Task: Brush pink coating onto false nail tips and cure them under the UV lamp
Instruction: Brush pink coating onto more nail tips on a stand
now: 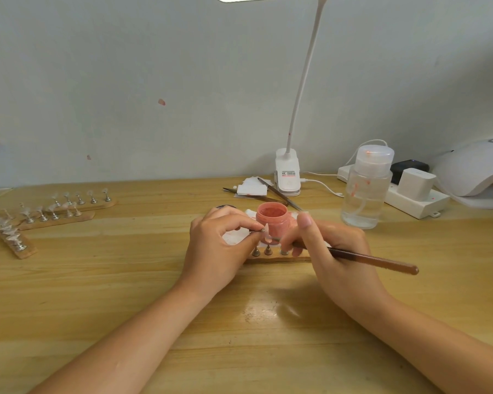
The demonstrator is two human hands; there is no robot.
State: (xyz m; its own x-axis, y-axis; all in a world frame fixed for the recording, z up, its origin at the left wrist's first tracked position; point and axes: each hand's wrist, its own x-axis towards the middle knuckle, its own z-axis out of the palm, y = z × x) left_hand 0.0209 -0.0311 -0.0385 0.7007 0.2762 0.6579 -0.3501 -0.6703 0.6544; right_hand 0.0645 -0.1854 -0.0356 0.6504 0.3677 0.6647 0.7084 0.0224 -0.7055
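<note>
Now the left hand (219, 245) is pinching a nail tip (266, 234) on its stand, while the right hand (330, 251) is gripping the brush (373, 260), bristles touching the tip, before the pink jar (272, 220).

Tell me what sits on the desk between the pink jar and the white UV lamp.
In the head view, a clear pump bottle stands between the pink jar and the UV lamp, with a white power strip carrying a white plug block behind it.
</note>
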